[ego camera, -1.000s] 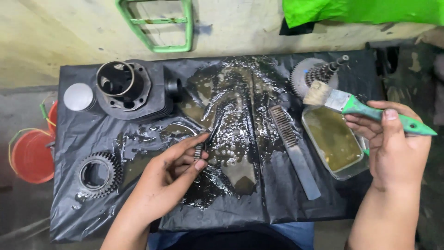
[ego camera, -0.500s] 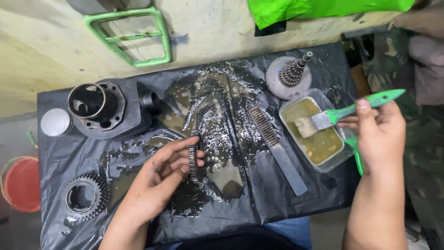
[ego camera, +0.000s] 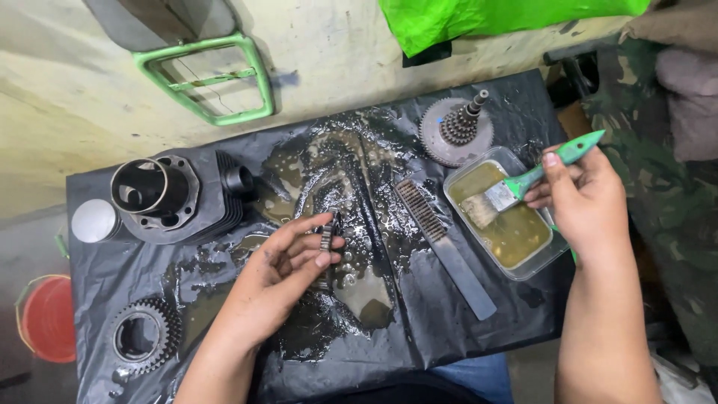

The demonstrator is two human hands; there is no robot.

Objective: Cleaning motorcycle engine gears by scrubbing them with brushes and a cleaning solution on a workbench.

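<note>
My left hand (ego camera: pixel 288 265) pinches a small dark toothed metal part (ego camera: pixel 327 238) upright over the wet black plastic sheet (ego camera: pixel 389 329). My right hand (ego camera: pixel 583 198) grips a green-handled paintbrush (ego camera: pixel 523 183), whose bristles dip into the yellowish liquid in a clear rectangular tub (ego camera: pixel 557 251). A wire brush (ego camera: pixel 443 245) with a flat dark handle lies between the two hands.
A finned engine cylinder (ego camera: pixel 168 196) and a round silver lid (ego camera: pixel 93 221) sit at the left. A ring gear (ego camera: pixel 142 334) lies at the lower left, a stepped gear cluster (ego camera: pixel 458 129) behind the tub. A red bucket (ego camera: pixel 46 318) stands off the sheet's left edge; a green frame (ego camera: pixel 206 75) lies beyond.
My right hand has lowered the paintbrush from above the tub into the liquid. My left hand has kept the small part, turning it a little upright.
</note>
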